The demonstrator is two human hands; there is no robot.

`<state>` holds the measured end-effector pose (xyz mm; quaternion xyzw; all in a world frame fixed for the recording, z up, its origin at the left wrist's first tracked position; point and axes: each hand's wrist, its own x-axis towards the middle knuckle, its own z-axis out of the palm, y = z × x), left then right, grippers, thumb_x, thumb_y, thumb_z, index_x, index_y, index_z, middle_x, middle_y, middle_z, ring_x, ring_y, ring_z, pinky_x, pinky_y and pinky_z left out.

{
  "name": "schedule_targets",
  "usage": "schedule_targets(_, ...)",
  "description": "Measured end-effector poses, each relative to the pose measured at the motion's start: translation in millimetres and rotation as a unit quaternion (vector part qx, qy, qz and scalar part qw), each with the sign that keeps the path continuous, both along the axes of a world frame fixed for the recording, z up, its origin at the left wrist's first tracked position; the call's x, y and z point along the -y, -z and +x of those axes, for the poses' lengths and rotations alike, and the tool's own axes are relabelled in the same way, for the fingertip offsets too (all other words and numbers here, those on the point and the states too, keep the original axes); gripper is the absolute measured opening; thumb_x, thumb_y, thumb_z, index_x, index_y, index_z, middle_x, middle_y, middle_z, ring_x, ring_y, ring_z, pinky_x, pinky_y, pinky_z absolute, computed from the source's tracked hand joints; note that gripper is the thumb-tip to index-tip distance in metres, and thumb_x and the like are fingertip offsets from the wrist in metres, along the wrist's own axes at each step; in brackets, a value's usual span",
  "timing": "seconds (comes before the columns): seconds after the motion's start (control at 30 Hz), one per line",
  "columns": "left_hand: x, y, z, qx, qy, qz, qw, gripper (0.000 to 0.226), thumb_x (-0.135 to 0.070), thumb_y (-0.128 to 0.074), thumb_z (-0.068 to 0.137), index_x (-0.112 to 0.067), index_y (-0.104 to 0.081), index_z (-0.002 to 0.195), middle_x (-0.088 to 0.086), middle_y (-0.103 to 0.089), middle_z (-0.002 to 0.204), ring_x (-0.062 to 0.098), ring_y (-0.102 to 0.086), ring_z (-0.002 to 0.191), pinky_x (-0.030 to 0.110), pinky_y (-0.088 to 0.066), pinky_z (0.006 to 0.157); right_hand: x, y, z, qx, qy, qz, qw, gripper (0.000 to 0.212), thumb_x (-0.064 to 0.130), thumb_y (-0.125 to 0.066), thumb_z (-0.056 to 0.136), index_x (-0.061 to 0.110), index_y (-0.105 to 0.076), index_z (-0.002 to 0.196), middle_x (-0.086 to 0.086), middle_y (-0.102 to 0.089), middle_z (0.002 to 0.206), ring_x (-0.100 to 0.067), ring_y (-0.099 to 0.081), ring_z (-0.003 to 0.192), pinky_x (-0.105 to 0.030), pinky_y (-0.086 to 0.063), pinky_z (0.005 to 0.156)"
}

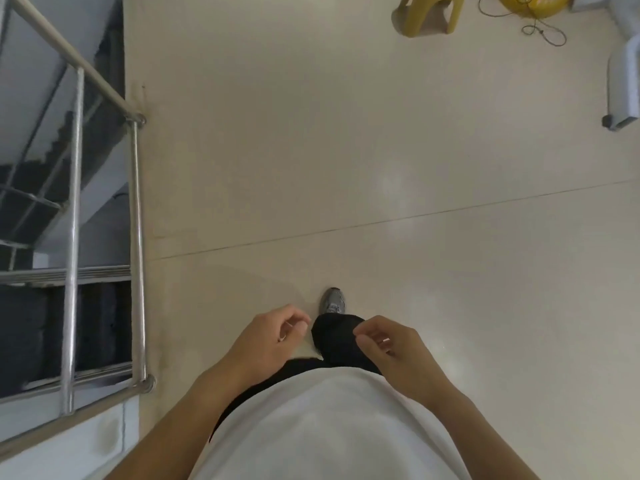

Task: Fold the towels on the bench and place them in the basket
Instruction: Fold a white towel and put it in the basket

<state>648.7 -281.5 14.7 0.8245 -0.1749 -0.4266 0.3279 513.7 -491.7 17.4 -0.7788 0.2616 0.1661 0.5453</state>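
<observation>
No towel, bench or basket shows in the head view. My left hand (273, 336) hangs in front of my waist with fingers loosely curled and holds nothing. My right hand (389, 344) hangs level with it, a little to the right, fingers also loosely curled and empty. Between the two hands I see my dark trouser leg and a grey shoe (333, 301) stepping on the pale floor.
A steel railing (136, 244) guards a stairwell on the left. A yellow plastic stool (427, 13) stands at the far top, with a yellow object and a thin cord (540, 29) beside it. A grey-white wheeled unit (623, 81) is at the right edge.
</observation>
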Motion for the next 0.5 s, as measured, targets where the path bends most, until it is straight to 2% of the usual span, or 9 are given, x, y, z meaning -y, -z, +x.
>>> schedule_targets(0.17, 66, -8, 116, -0.004, -0.014, 0.011, 1.000, 0.012, -0.034, -0.053, 0.098, -0.040, -0.064, 0.098, -0.020, -0.066, 0.084, 0.005, -0.061, 0.076, 0.017, -0.049, 0.069, 82, -20, 148, 0.033, -0.009, 0.000, 0.999, 0.014, 0.024, -0.062, 0.094, 0.036, -0.067, 0.091, 0.024, -0.069, 0.089, 0.001, -0.064, 0.086, -0.008, -0.047, 0.072)
schedule_targets(0.4, 145, 9, 301, 0.015, 0.004, 0.015, 1.000, 0.011, -0.041, -0.051, 0.097, -0.044, -0.061, 0.100, -0.032, -0.062, 0.093, -0.004, -0.061, 0.089, 0.008, -0.047, 0.070, 174, -15, 337, 0.058, -0.024, -0.014, 0.998, 0.016, 0.026, -0.062, 0.094, 0.041, -0.065, 0.090, 0.025, -0.068, 0.089, -0.001, -0.064, 0.087, -0.010, -0.048, 0.072)
schedule_targets(0.5, 188, 11, 394, 0.018, 0.014, 0.005, 1.000, 0.012, -0.038, -0.052, 0.098, -0.044, -0.062, 0.098, -0.031, -0.063, 0.091, -0.003, -0.062, 0.086, 0.011, -0.046, 0.069, 215, -17, 416, 0.049, -0.002, -0.028, 0.998, 0.014, 0.028, -0.061, 0.094, 0.041, -0.065, 0.091, 0.024, -0.068, 0.090, -0.001, -0.064, 0.088, -0.011, -0.048, 0.074)
